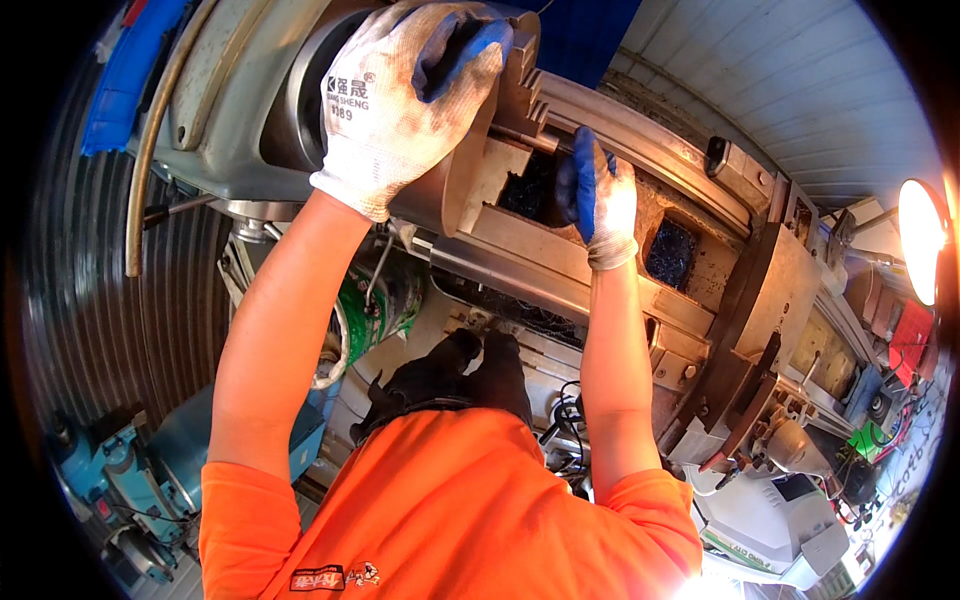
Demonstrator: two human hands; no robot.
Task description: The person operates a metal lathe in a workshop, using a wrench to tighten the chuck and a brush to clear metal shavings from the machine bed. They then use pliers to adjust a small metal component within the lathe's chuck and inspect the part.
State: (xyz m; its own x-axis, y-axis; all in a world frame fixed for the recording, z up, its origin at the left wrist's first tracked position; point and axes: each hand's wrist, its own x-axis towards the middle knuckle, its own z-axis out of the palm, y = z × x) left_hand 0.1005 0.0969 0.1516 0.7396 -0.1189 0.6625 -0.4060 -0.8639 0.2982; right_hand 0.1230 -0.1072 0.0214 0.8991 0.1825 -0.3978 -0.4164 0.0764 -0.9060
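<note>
Had left hand (425,90) curled at lathe chuck (470,165), top centre, right hand (603,190) by metal rod (545,141), upper centre; couldn't tell either grip. Saw lathe bed (525,238) mid-frame, ribbed sheeting (85,290) far left, dark glove lettering (347,97).

From my end of the link I see a metal lathe bed (530,243) running from about twelve o'clock down toward four, its surfaces browned in patches. Straddling it at three o'clock is the lathe carriage (775,285), a broad metal block. I can make out dark, tangled swarf (671,252) inside the bed's openings, near one o'clock and between two and three.
</note>
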